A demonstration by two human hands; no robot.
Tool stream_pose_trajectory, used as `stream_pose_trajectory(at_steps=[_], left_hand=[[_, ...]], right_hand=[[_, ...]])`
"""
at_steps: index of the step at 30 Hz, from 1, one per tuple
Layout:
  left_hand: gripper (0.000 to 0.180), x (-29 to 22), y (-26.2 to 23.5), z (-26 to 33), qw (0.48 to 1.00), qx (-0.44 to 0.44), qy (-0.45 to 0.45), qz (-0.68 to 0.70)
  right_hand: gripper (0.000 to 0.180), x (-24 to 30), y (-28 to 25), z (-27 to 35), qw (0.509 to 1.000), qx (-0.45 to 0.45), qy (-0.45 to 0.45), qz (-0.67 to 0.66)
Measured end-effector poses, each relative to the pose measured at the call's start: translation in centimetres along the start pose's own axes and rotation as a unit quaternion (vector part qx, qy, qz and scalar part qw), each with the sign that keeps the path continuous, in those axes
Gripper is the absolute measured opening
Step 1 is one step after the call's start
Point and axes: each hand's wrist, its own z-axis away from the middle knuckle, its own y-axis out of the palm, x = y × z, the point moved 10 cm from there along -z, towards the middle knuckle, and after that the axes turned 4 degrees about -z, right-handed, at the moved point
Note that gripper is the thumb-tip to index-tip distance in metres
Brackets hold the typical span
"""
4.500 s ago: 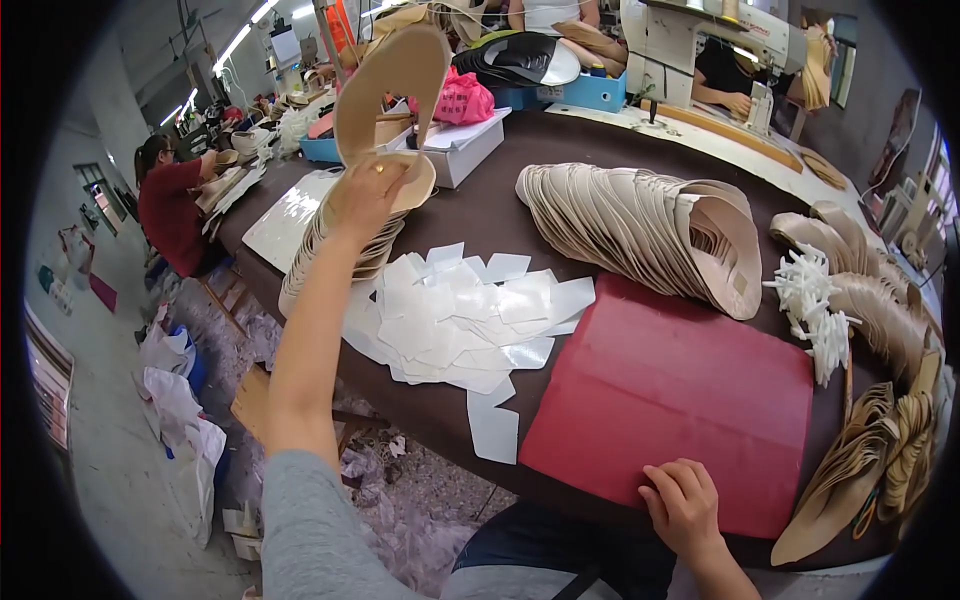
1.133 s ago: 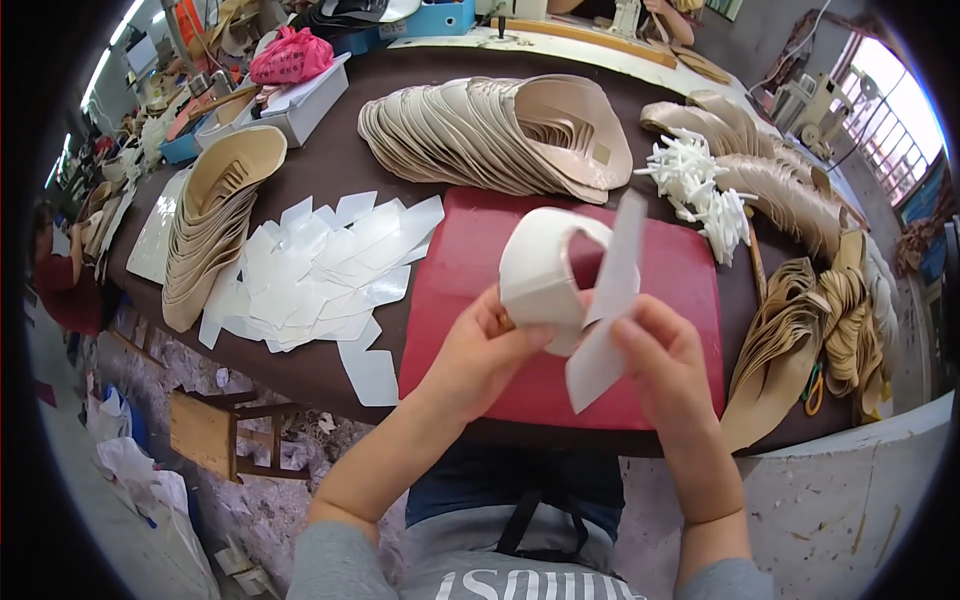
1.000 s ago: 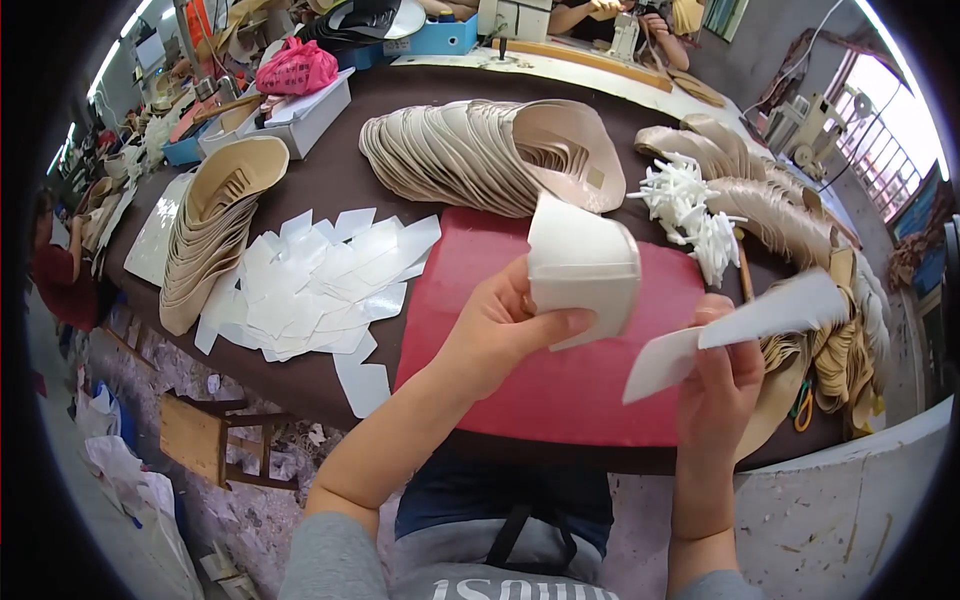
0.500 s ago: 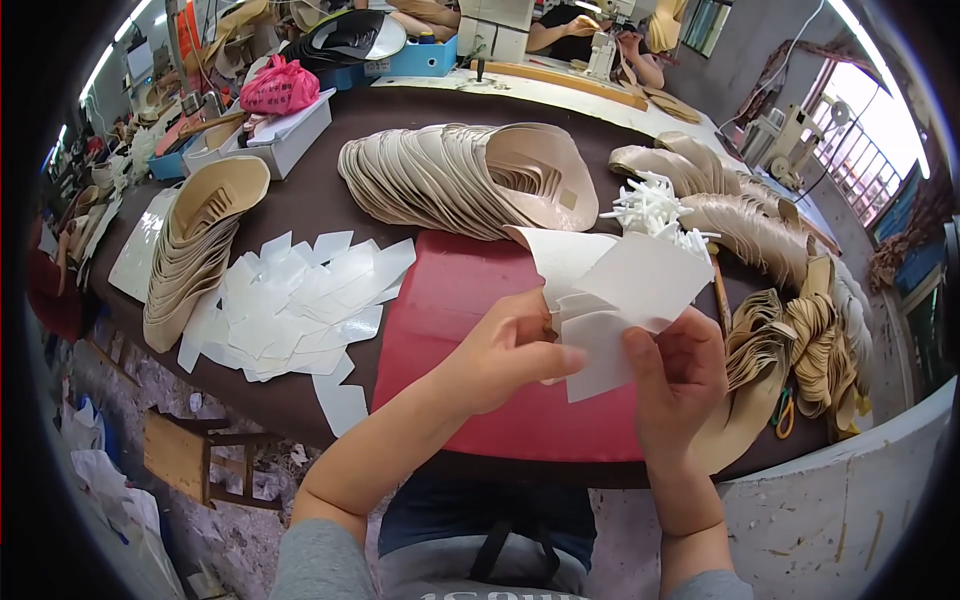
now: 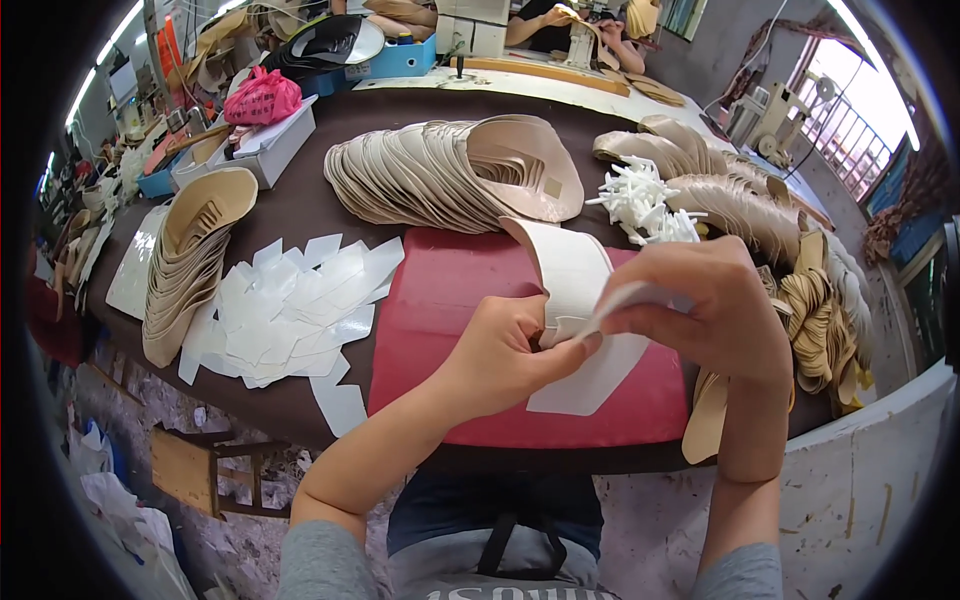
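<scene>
Over the red mat [image 5: 440, 300], my left hand [image 5: 500, 360] is closed on a curved cream shoe upper [image 5: 570, 265], its thumb pressed along the near edge. A flat white sheet piece [image 5: 590, 385] extends below that thumb, over the mat. My right hand [image 5: 710, 310], raised just to the right, pinches a thin white sheet [image 5: 648, 293] between thumb and fingers. That sheet is bent, and its left end meets my left thumb tip. Whether the two white pieces are joined is hidden by my fingers.
Loose white sheet pieces [image 5: 290, 320] lie left of the mat, beside stacked beige uppers [image 5: 195, 270]. A larger stack of uppers [image 5: 450, 175] stands behind. White sticks [image 5: 645, 200] and beige bundles [image 5: 735, 205] are on the right. Another person's hands [image 5: 610, 40] work at the back.
My right hand has turned over and swung up, bending the white sheet toward the left thumb. The white piece below now shows over the mat. My left hand stays nearly in place.
</scene>
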Motion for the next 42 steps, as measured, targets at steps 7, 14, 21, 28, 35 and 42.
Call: stream_pose_trajectory(at_steps=[7,14,21,28,35,42], left_hand=[[0.013,1.8,-0.1,0.1,0.997,-0.025,-0.066,0.045],[0.015,0.8,-2.1,0.5,0.991,-0.092,-0.069,0.074],[0.016,1.4,-2.4,0.0,0.971,-0.113,-0.078,-0.197],[0.024,2.2,1.0,-2.8,0.946,-0.083,-0.116,0.291],[0.030,2.6,-0.9,-2.6,0.983,-0.150,-0.074,0.074],[0.020,-5.0,4.0,-0.5,0.772,-0.046,0.193,-0.604]], right_hand=[[0.018,-2.1,1.0,0.0,0.995,-0.005,0.091,0.050],[0.015,-8.5,5.6,6.0,0.860,-0.094,0.308,-0.397],[0.011,-9.0,5.8,8.6,0.853,-0.314,0.224,-0.350],[0.008,-10.2,7.1,9.6,0.880,-0.215,0.287,-0.312],[0.007,-8.1,2.2,9.4,0.958,-0.247,0.132,-0.062],[0.011,-1.7,0.5,6.1,0.949,-0.200,-0.182,0.161]])
